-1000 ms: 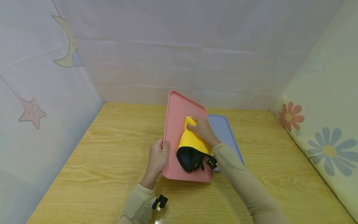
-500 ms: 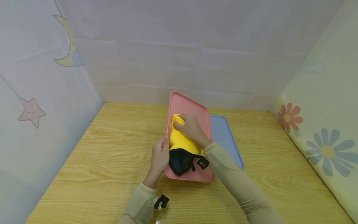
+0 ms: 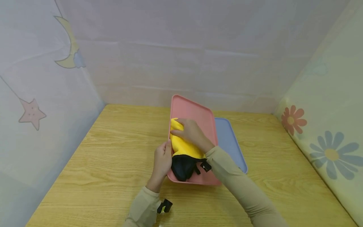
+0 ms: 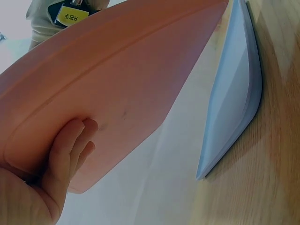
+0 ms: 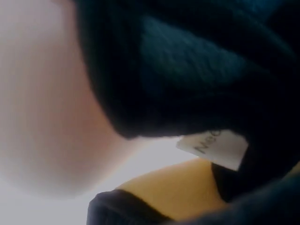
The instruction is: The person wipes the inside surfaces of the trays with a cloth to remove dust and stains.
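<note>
My left hand [image 3: 163,159] grips the left rim of a pink tray [image 3: 195,108], which is tilted up above the table. In the left wrist view its fingers spread against the tray's underside [image 4: 126,89]. My right hand [image 3: 193,134] lies over a yellow cloth item [image 3: 184,149] with black edging and a black lining, thumb and fingers gripping its upper end. That item lies along the tray's left side, its dark open end toward me. Up close in the right wrist view are its black fabric [image 5: 140,89] and a white printed label [image 5: 215,149].
A blue tray [image 3: 230,145] lies on the wooden table [image 3: 113,151], just right of the pink one and partly behind it. Pale printed sheets [image 3: 181,63] rise around the table's back and sides. Black wrist mounts [image 3: 165,206] sit at the sleeves.
My right hand has moved left with the yellow cloth item across the pink tray to its left rim, then slightly down. The pink tray has shifted slightly right; my left hand keeps its hold.
</note>
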The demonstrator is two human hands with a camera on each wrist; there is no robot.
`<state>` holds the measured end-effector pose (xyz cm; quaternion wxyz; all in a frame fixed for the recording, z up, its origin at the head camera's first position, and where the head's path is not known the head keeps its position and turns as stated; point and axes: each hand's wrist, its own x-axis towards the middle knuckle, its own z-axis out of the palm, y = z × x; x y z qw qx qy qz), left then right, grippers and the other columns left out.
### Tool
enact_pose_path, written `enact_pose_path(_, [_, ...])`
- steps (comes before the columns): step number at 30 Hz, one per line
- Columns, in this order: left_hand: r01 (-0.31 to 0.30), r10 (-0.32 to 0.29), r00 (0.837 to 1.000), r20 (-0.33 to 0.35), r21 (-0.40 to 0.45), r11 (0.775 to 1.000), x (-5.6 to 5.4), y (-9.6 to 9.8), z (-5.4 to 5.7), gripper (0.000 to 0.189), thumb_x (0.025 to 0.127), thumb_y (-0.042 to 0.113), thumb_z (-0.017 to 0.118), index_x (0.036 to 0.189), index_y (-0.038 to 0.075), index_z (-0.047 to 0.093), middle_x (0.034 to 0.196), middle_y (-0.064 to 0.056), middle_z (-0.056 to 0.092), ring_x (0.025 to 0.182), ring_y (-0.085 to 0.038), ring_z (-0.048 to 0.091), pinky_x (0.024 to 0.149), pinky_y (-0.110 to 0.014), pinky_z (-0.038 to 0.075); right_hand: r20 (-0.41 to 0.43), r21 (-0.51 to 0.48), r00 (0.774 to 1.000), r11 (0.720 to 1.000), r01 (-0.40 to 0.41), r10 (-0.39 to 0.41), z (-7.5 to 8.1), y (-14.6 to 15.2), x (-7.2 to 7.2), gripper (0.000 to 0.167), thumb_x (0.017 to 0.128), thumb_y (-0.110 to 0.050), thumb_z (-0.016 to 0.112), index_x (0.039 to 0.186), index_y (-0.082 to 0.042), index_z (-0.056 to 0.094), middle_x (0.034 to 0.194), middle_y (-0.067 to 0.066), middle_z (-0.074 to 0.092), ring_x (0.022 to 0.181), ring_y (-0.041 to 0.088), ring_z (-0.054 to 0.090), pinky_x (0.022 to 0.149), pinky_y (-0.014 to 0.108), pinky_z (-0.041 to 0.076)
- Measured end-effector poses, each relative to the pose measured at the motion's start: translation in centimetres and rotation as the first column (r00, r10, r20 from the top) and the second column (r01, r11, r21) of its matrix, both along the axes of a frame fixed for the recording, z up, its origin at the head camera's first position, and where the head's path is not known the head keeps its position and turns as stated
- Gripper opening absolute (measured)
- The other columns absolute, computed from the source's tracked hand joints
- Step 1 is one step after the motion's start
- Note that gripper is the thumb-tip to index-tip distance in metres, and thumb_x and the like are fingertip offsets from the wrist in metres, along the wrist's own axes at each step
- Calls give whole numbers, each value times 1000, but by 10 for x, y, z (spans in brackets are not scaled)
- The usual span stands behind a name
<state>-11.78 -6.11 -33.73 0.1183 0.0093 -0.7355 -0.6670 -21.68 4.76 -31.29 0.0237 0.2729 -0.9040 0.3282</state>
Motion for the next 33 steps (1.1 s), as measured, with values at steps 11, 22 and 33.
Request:
enact_pose_path(11, [-13, 12, 1000, 28, 44, 999, 2, 1, -1, 37, 98, 9, 33, 64, -4, 41, 53, -1, 31, 47, -10, 32, 47, -20, 26, -16, 179, 999, 983, 48, -45, -1, 8, 0, 40, 83, -24, 64, 117, -5, 57, 107, 10, 60, 82, 21, 53, 73, 33, 43])
enact_pose_path(22, [-84, 81, 996, 47, 76, 994, -16, -6, -28, 39, 97, 16, 38, 60, 5, 39, 53, 0, 30, 46, -12, 31, 44, -23, 26, 11, 202, 997, 976, 75, -79, -15, 37, -13, 43, 83, -22, 63, 120, -3, 54, 118, 13, 55, 109, 28, 49, 91, 40, 37])
enact_pose_path(33, [-98, 98, 995, 1, 71, 993, -18, -12, -31, 38, 96, 15, 38, 61, 2, 44, 52, -2, 40, 43, -10, 39, 39, -23, 33, 42, 296, 985, 944, 145, -165, -37, 71, -27, 45, 83, -19, 63, 121, 1, 52, 119, 18, 53, 104, 34, 50, 87, 45, 38])
